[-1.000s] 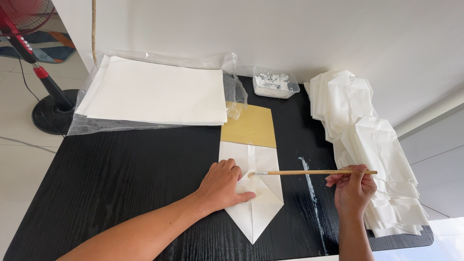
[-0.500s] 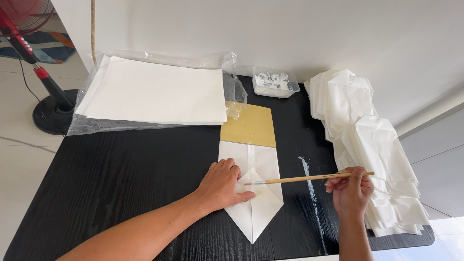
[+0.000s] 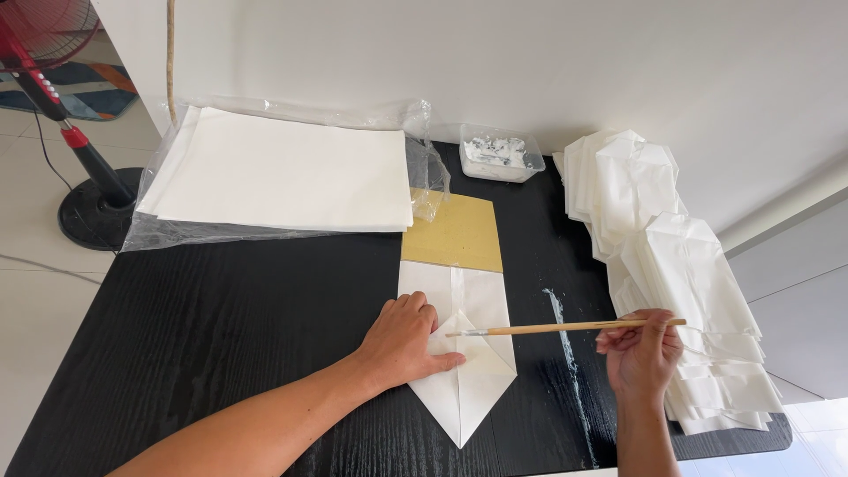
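left hand (image 3: 408, 340) pressing folded paper (image 3: 464, 353), right hand (image 3: 640, 353) holding brush (image 3: 565, 328)

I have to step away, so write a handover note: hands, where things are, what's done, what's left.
Left hand presses flat on the folded white paper, holding its flaps down.
Right hand grips the thin wooden brush, tip on the paper's centre fold.
Paper lies half over a tan board on the black table.
Paste tub at the back.
Done: bottom folded to a point; finished pile at right.
Left: sheets in plastic.
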